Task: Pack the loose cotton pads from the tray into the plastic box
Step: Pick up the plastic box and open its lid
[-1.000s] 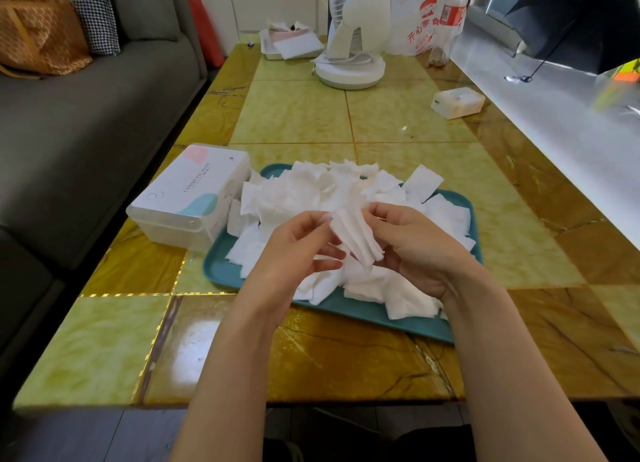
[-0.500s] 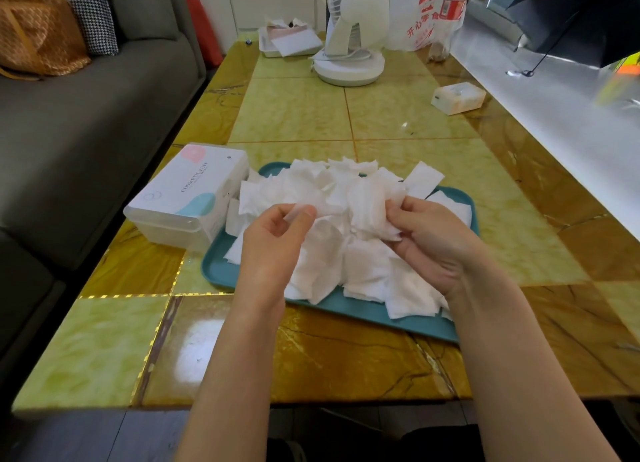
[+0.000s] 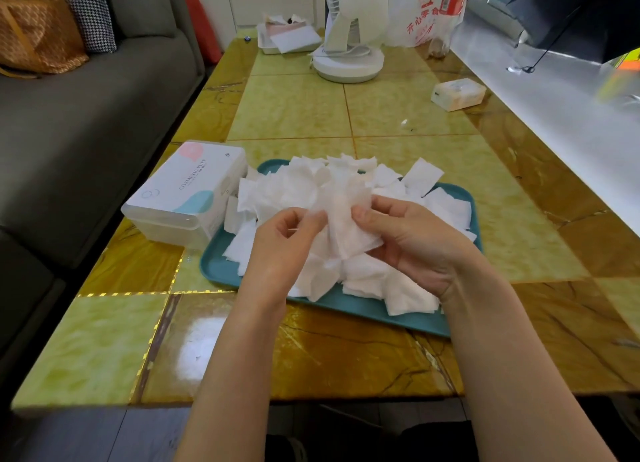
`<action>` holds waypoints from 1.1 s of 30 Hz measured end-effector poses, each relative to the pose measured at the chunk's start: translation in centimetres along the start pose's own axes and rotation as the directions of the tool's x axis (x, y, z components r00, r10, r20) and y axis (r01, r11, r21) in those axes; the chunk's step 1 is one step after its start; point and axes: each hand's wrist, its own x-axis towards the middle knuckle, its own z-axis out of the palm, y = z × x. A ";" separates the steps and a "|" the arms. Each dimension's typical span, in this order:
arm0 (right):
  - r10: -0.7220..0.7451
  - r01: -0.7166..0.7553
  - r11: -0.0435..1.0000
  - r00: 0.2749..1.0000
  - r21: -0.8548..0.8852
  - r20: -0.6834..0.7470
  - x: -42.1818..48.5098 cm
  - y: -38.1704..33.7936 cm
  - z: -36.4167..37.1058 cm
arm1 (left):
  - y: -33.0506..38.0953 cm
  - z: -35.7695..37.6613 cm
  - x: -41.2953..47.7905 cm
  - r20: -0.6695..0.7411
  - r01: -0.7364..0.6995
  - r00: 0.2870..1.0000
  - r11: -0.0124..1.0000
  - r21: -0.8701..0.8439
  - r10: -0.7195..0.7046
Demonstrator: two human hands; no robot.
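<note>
Two bare hands meet above one teal rectangular plastic tray point(image 3: 221, 271) on a glossy green-and-amber stone-patterned table point(image 3: 294, 108). The left hand point(image 3: 287, 243) pinches the left edge of a small bunch of thin white square cotton pads point(image 3: 346, 226) between thumb and fingertips, while the right hand point(image 3: 412, 243) grips the same bunch, thumb on top and fingers curled beneath. The bunch is lifted just over a loose heap of white cotton pads point(image 3: 298, 188) that fills the tray from its far rim to its near right corner; the pads overlap too thickly to count, and how many the hands hold cannot be made out, perhaps a few. One translucent rectangular plastic box with a white printed lid point(image 3: 187, 191) stands closed just left of the tray, touching the heap's left edge. Farther along the table stand one white desk fan point(image 3: 348, 65), one shallow white tray holding papers point(image 3: 287, 39) to its left, one white plastic bag with red print point(image 3: 419, 15) to its right, and one small cream box point(image 3: 458, 94) near the right edge. One grey fabric sofa point(image 3: 86, 115) runs along the left, carrying one houndstooth cushion point(image 3: 90, 15) and one brown bag point(image 3: 34, 32).
</note>
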 end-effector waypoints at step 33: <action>-0.398 0.284 0.893 0.860 -0.350 -0.318 1.1 1.9 1.2 | -0.3 0.9 -0.1 0.055 -0.111 0.992 0.989 -0.101 0.117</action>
